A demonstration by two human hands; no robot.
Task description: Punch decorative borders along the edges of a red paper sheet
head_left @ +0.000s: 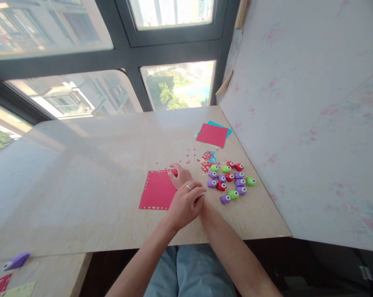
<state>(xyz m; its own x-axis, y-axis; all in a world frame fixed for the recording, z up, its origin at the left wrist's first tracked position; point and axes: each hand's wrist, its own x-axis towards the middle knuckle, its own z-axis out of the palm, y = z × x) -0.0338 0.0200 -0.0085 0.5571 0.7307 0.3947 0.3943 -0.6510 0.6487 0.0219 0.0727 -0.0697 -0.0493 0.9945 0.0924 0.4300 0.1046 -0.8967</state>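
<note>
A red sheet of paper (158,190) with small punched holes along its left, top and bottom edges lies flat on the table. At its top right corner is my right hand (181,178), its fingers closed around a small red craft punch (175,173) that is mostly hidden. My left hand (188,202), with a ring on one finger, lies across my right wrist with its fingers curled over it. Right of my hands stand several craft punches (230,177) in purple, green and red. Small red and blue paper cutouts (208,160) are scattered just beyond them.
Red, blue and pale green sheets (212,135) are stacked near the papered wall (313,123) on the right. At the lower left, a purple punch (17,261) and punched paper pieces (19,290) lie on another surface. Windows (178,85) border the table's far side.
</note>
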